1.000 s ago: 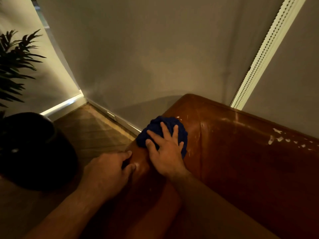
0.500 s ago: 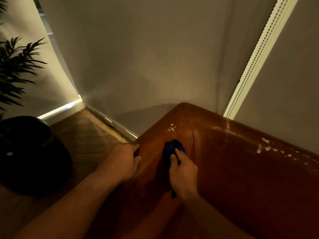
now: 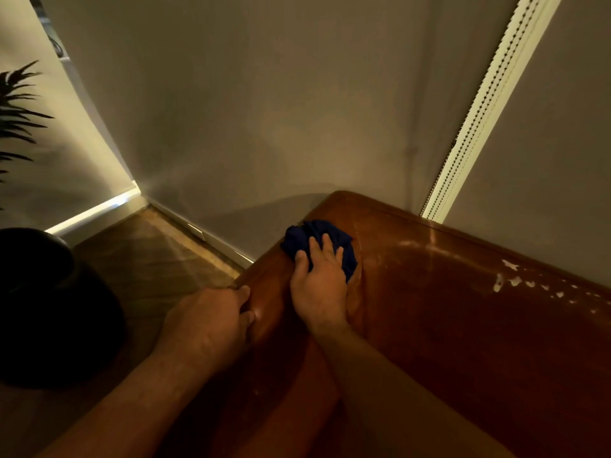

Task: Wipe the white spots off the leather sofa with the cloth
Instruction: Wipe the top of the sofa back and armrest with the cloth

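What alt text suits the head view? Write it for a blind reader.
A person's right hand presses a dark blue cloth onto the corner of a brown leather sofa, while the left hand grips its edge. White spots dot the backrest at right; a plant pot stands at left.

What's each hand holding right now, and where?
Left hand grips the brown leather sofa's arm edge; right hand presses flat on the crumpled dark blue cloth.

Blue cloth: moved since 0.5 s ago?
Yes. The cloth, under the right hand, has slid up the armrest toward the back corner of the sofa.
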A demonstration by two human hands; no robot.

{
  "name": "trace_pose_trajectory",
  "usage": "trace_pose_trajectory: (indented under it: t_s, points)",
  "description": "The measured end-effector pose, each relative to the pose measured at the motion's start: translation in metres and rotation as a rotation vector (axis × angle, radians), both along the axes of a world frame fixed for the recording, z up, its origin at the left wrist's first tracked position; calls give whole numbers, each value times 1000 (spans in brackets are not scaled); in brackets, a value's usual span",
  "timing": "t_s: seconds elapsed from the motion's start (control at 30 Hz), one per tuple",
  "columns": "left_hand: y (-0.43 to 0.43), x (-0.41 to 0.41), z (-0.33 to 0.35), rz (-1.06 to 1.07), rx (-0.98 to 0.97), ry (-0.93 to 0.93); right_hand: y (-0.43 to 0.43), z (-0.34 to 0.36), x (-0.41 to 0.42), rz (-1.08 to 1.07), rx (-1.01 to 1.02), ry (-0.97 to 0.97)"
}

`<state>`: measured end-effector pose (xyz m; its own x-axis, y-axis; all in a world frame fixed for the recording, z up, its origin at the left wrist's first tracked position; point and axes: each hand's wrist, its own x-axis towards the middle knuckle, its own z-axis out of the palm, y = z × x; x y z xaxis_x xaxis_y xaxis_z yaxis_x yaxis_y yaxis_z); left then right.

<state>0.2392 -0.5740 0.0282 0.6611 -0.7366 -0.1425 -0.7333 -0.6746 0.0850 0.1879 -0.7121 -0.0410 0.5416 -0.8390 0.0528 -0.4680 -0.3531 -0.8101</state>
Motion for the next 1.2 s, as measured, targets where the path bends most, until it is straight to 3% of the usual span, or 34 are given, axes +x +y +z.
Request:
trace_pose_trajectory:
  t_s: [0.3, 0.47, 0.57, 0.67, 0.77, 1.0, 1.1, 1.2]
  points:
    - [-6, -5, 1, 20, 37, -19, 17, -17, -32, -101, 163, -177]
    - [-31, -12, 0, -4, -90, 48, 4, -20, -69, 5, 106, 38]
    - [-51, -14, -4, -30, -138, 15, -20, 5, -68, 5, -146, -17]
    - [-61, -9, -7, -46, -31, -50, -49, 24, -42, 221, -309, 75]
    - [-64, -9, -10, -51, 30, -68, -69, 11, -23, 335, -281, 228]
    - [-67, -11, -1, -63, 99, -72, -52, -15, -31, 183, -217, 174]
    - [-68, -19, 9, -151, 172, -102, -39, -26, -49, 196, -168, 194]
    - [-72, -21, 10, -105, 193, -63, -36, -28, -68, 271, -120, 300]
